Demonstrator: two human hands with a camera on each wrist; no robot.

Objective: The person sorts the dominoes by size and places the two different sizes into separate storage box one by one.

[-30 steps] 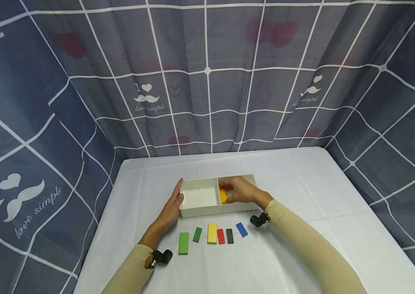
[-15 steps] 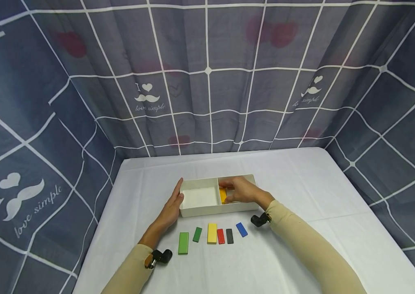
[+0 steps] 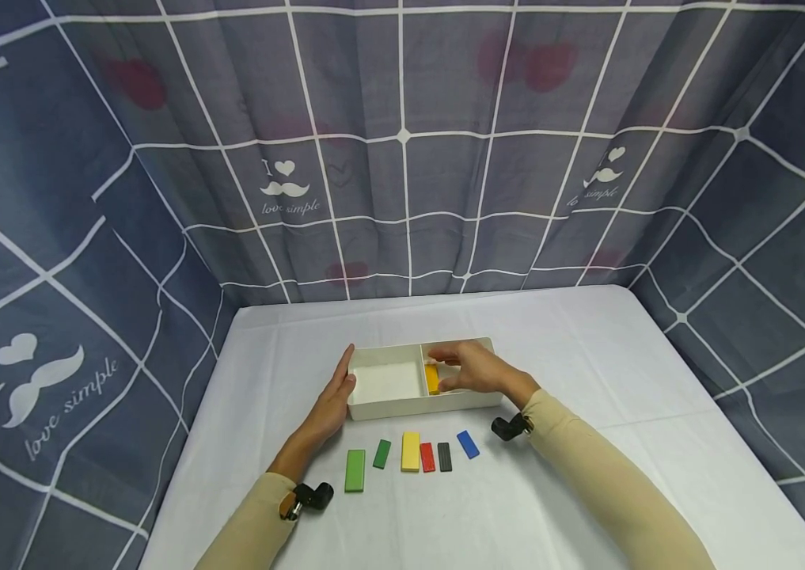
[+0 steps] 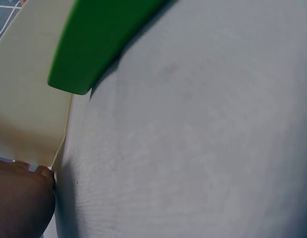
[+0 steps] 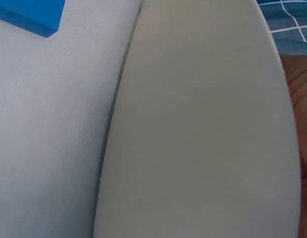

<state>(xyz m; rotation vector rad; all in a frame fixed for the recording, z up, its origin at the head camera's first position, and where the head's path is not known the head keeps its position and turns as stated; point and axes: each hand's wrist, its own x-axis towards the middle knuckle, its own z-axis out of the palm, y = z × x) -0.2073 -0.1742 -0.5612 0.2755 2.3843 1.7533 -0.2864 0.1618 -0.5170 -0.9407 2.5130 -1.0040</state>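
A cream two-compartment box (image 3: 402, 408) lies in the middle of the table in the head view. My left hand (image 3: 328, 410) rests along its left end, fingers fairly straight. My right hand (image 3: 476, 368) reaches into the right compartment from the right. Its fingers and thumb are spread around a yellow-orange block (image 3: 433, 380) that lies beside the divider. The thumb tip is close to the block; whether it touches is too small to tell. In the right wrist view the box wall (image 5: 203, 124) covers most of that hand.
In front of the box lie a light green block (image 3: 355, 471), a dark green block (image 3: 382, 454), a yellow block (image 3: 411, 452), a red block (image 3: 427, 457), a black block (image 3: 445, 457) and a blue block (image 3: 468, 444). A checked curtain (image 3: 374, 182) surrounds the white table (image 3: 552, 332).
My right hand has shifted slightly right, and its fingertips have lifted a little off the divider side. The yellow-orange block stays in place. My left hand has hardly moved.
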